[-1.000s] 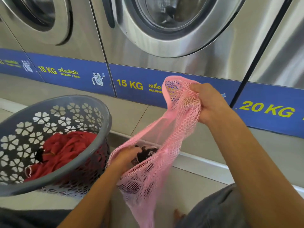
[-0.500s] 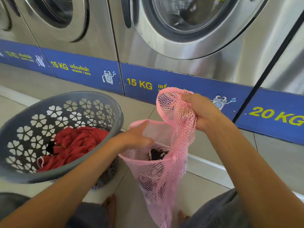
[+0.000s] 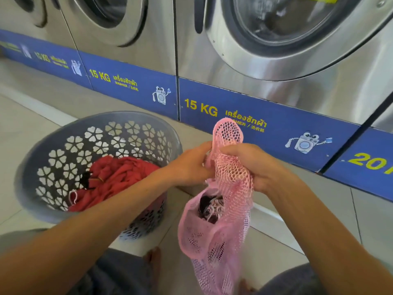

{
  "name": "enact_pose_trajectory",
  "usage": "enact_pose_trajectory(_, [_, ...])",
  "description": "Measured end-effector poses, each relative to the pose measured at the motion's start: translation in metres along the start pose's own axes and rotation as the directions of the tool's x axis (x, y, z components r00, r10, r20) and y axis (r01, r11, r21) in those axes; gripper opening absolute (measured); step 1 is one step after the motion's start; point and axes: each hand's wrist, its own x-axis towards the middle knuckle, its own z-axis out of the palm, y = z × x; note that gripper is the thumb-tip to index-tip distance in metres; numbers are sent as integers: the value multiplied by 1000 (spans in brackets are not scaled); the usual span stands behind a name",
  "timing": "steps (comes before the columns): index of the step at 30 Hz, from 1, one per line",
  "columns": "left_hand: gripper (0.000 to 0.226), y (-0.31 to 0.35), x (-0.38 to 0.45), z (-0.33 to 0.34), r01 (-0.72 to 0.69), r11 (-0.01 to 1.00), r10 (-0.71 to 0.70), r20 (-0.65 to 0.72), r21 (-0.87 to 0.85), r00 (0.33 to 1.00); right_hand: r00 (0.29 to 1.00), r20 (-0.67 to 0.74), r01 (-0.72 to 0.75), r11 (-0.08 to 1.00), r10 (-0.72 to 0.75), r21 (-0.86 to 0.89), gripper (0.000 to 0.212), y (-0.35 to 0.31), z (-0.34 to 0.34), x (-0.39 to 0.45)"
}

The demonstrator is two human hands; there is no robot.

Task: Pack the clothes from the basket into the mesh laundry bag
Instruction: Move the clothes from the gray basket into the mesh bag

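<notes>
One pink mesh laundry bag (image 3: 225, 209), one grey basket (image 3: 36, 162), two hands on the job, and three steel washers along the wall with their blue labels, the nearest washer (image 3: 276, 50) marked 15 KG. In the basket lies one heap of red clothes (image 3: 119, 179) with a dark piece tucked at its left edge; inside the bag sits one dark bundle (image 3: 209, 207), seen through the open mouth.

The change from half a second back: the left hand (image 3: 189, 165) has left the bag's mouth and come up to the gathered top, and the camera has swung left so the basket sits more central. Both hands now meet at the bunched mesh. The right hand (image 3: 253, 165) is clenched round the gathered neck; the left hand pinches the same fabric just beside it, fingers curled onto the netting.

The bag hangs in the air between the knees, right of the basket and apart from it. Its long axis runs near vertical, leaning slightly: a loop of mesh sticks up above the fists, the body drops toward the tiled floor (image 3: 25, 128), bottom end out of frame.
</notes>
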Motion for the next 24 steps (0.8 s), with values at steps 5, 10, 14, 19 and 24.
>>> enact_pose_trajectory(5, [28,-5,0,-1,53,994,-51,-21,99,998,986,-123,94,989,-109,-117,27,-4,-14,7])
enact_pose_trajectory(10, [38,-14,3,-8,124,947,-169,-131,-297,977,927,-276,222,964,-254,-144,89,-13,-38,6])
enact_pose_trajectory(14, [35,-16,9,-23,121,784,-283,-177,-609,943,893,-310,211,912,-326,-353,75,-22,-60,-1])
enact_pose_trajectory(19, [15,-25,13,-44,207,361,-328,84,-909,941,956,-147,110,777,-252,-619,55,-26,-75,-10])
enact_pose_trajectory(24, [20,-28,14,-46,264,215,-310,190,-940,932,999,39,46,524,-25,-851,27,-16,-66,-17])
